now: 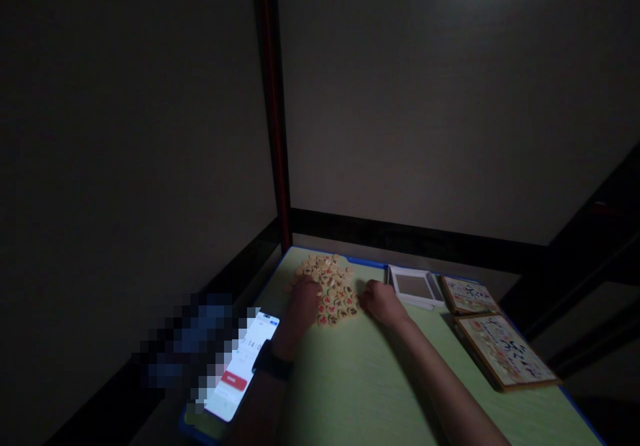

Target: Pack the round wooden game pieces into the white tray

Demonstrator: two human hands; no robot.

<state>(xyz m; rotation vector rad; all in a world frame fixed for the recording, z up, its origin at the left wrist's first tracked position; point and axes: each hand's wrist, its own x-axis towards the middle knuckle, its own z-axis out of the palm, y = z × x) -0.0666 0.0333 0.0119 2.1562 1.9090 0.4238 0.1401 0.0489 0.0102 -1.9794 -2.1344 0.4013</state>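
Round wooden xiangqi pieces (326, 278) with red or dark characters lie in a loose heap at the far left of the green table. Nearer to me, several flat pieces (333, 309) are set close together in rough rows. My left hand (304, 305) is closed at the left side of these rows, its fingertips against the pieces. At the right side, my right hand (381, 302) has its fingers curled together, tips beside the outermost piece. Dim light and the fingers themselves hide what either hand grips.
A phone (235, 383) with a lit timer screen lies by my left wrist, which wears a dark band (273, 361). A white open box (415, 285) stands at the back edge. Two patterned boxes (467, 295) lie along the right of the green table (350, 393). Walls rise behind.
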